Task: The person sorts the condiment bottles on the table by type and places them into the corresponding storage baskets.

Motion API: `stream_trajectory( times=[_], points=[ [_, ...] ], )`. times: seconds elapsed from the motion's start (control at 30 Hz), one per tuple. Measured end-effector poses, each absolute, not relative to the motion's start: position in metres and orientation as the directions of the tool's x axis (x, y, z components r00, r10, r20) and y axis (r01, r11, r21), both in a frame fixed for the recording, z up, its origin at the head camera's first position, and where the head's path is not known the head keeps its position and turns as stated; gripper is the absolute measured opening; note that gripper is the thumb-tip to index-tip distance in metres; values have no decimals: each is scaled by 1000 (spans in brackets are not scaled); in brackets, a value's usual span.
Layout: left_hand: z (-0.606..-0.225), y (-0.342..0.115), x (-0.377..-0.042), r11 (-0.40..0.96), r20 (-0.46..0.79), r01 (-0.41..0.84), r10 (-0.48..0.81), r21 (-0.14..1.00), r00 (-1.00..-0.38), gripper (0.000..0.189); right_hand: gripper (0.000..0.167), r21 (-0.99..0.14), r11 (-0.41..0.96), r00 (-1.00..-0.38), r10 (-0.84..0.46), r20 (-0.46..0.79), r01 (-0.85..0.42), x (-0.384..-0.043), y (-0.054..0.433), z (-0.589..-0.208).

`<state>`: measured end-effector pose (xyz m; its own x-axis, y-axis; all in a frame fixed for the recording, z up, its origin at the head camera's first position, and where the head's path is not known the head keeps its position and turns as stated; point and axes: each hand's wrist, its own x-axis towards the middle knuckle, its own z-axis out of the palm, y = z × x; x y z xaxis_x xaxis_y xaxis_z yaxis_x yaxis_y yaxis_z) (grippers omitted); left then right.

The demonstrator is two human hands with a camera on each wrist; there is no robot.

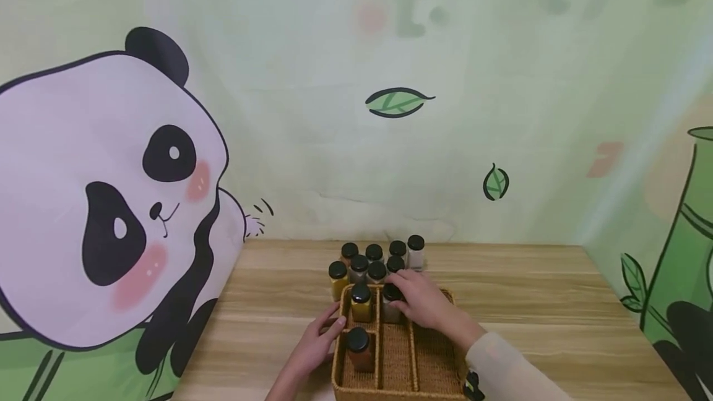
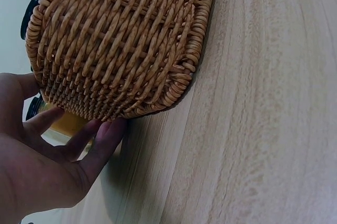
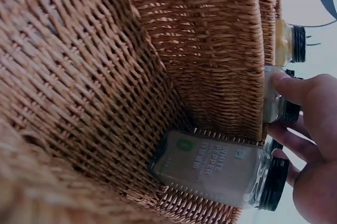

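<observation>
A woven basket (image 1: 401,393) with several compartments stands before me. My left hand (image 1: 316,344) touches its left side, fingers fairly straight along the outer wall in the left wrist view. My right hand (image 1: 420,299) pinches a black-lidded spice jar (image 1: 392,312) at the back of the middle compartment, thumb and fingers about the lid. In the right wrist view a white pepper jar (image 3: 210,168) stands in the nearest compartment; the hand hides it from the head view. The left compartments hold a yellow spice jar (image 1: 361,309) and a dark red one (image 1: 362,359).
Several black-lidded jars stand close behind the basket, among them a yellow one (image 1: 337,286) at the left and a white one (image 1: 415,255) at the right. A wood-grain table (image 1: 529,302) lies beneath, with a panda-printed backdrop (image 1: 312,141) behind it.
</observation>
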<state>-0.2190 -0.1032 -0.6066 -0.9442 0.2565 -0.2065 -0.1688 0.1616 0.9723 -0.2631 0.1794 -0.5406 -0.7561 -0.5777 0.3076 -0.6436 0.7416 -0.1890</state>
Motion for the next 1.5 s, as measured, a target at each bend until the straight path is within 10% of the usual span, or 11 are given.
stream_trajectory(
  times=[1.5],
  points=[
    [-606,-102,-218,158,-215,-179,251,971,-944,71,43,-306,780,-837,-522,163,-546,-268,173,-535]
  ],
)
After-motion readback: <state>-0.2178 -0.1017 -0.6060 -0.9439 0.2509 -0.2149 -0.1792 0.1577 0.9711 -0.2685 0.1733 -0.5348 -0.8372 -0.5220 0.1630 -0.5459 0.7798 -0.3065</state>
